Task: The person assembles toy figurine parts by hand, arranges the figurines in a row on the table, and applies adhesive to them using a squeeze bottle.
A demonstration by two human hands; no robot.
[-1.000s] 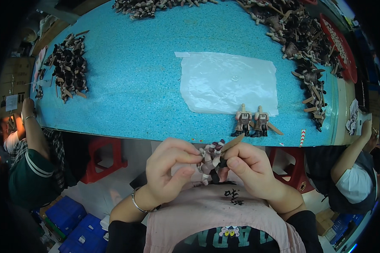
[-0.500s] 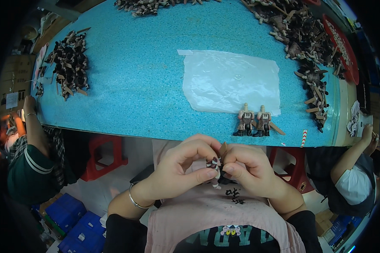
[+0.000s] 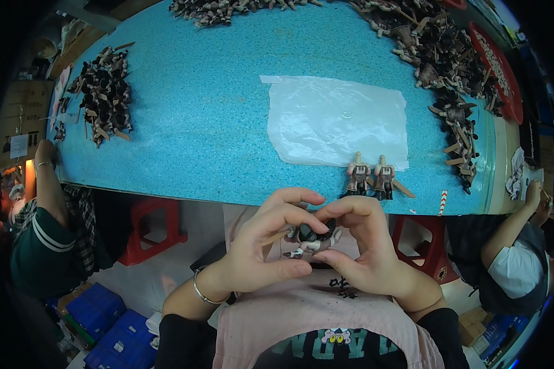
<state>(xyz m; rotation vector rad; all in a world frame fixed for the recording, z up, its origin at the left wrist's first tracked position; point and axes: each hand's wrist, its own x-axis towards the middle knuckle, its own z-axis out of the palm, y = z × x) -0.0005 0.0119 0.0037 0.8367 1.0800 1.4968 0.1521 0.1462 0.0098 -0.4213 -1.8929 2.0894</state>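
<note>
Just off the table's near edge, in front of my apron, a small toy figurine point(image 3: 316, 244) lies sideways between my two hands, its dark legs and pale body showing. My left hand point(image 3: 268, 240) curls round one end of it, thumb below and fingers above. On the other side my right hand point(image 3: 370, 246) grips it between a bent index finger and thumb. A thin tan piece point(image 3: 277, 236) sticks out by the left fingers. Beyond my hands, two similar headless-looking figurines point(image 3: 358, 174) stand side by side at the table edge, beside a clear plastic sheet point(image 3: 337, 120).
The blue speckled table point(image 3: 191, 123) carries a heap of figurines point(image 3: 106, 95) at left, a long heap point(image 3: 440, 61) at right and more at the far edge. A red tray point(image 3: 498, 74) of small pale parts stands far right. Co-workers' arms point(image 3: 50, 184) show at both sides.
The figurine has been turned from upright to sideways in my hands. My fingers have spread wider round it, and the tan piece has swung over to the left. The standing figurines stay put.
</note>
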